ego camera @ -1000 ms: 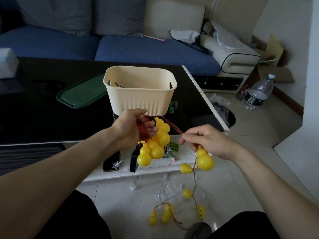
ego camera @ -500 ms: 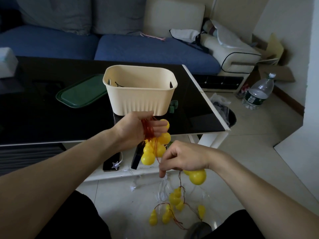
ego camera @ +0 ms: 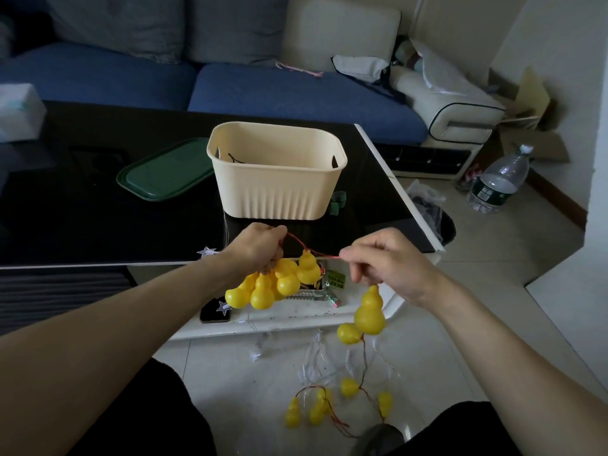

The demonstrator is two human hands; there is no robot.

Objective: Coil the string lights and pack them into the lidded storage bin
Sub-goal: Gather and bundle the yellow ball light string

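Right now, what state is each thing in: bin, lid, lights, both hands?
Storage bin: open, upright on the black table.
Green lid: off, flat beside the bin.
String lights: partly coiled; the tail lies on the floor.
Left hand: grips the coiled bunch.
Right hand: pinches the red wire.

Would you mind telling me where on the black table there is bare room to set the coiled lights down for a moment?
The table is bare in front of the green lid, left of the bin, and along the strip right of the bin. It is crowded on the white shelf below, where a phone and packets lie under the hanging bulbs.
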